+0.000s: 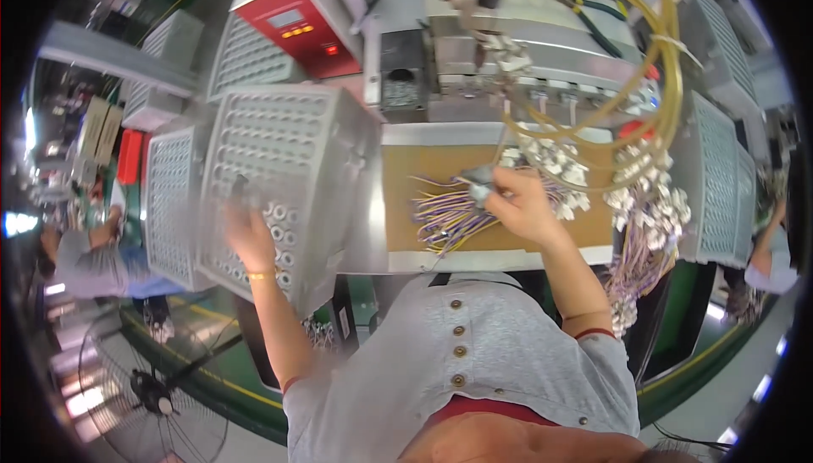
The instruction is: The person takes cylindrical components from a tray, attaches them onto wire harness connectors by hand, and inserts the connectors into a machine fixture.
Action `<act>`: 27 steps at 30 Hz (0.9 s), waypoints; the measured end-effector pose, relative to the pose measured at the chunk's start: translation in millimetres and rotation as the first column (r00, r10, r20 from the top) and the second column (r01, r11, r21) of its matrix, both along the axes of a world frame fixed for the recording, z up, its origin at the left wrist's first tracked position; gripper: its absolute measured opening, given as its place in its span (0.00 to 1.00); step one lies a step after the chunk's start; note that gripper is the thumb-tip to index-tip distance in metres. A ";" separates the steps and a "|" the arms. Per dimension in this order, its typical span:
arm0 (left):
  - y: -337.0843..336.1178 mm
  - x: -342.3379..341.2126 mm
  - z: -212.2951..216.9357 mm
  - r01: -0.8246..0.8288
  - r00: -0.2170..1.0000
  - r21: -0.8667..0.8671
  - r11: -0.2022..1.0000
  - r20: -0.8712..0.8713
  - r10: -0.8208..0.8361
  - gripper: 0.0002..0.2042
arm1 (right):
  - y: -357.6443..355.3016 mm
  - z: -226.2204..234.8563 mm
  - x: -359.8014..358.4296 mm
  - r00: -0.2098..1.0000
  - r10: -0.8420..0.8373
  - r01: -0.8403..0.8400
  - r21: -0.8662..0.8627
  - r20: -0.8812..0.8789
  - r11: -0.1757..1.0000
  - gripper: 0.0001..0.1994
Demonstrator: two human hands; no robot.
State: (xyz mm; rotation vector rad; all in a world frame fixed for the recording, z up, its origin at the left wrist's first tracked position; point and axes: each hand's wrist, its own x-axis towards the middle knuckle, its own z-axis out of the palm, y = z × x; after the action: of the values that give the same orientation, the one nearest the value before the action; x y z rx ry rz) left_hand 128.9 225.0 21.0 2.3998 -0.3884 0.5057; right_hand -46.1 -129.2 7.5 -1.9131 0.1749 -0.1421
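My right hand (523,203), with grey covers on its fingertips, is over the brown work mat (495,247). Its thumb and fingers come together at the end of a bundle of purple, yellow and white wires (449,216); what they pinch is too small to make out. White connectors (555,158) lie heaped just beyond and beside that hand. Smeared by motion, my left hand (248,237) is in front of a tilted grey tray (326,200) with rows of round holes. White ring-shaped parts (282,234) show in some holes beside this hand.
A red and white control box (305,39) stands behind the tray. Yellow tubes (673,99) loop over the metal fixture, where pliers (593,27) lie. More wires with white connectors (648,209) hang at the right. Grey trays (716,179) stand at both sides; a fan (152,391) is lower left.
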 end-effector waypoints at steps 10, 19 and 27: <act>-181.6 -97.0 -2.2 0.010 0.369 -0.916 0.401 -0.369 -0.853 0.17 | 8.1 23.0 0.8 0.996 -0.073 0.062 0.178 0.056 0.982 0.03; -192.2 -105.5 1.5 0.065 0.332 -0.930 0.361 -0.321 -0.887 0.19 | 6.2 18.9 -5.8 0.996 -0.076 0.083 0.314 -0.035 0.946 0.05; -189.2 -111.4 3.9 0.352 0.522 -0.777 0.522 -0.300 -0.799 0.17 | 7.6 32.3 -5.0 0.988 -0.116 0.102 0.129 0.099 0.986 0.04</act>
State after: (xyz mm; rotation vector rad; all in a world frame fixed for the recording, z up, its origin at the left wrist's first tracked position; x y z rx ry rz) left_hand 17.5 35.7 24.9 1.4353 -0.6121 -0.4852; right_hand -51.1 -121.6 39.9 -1.7681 0.2119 -0.3000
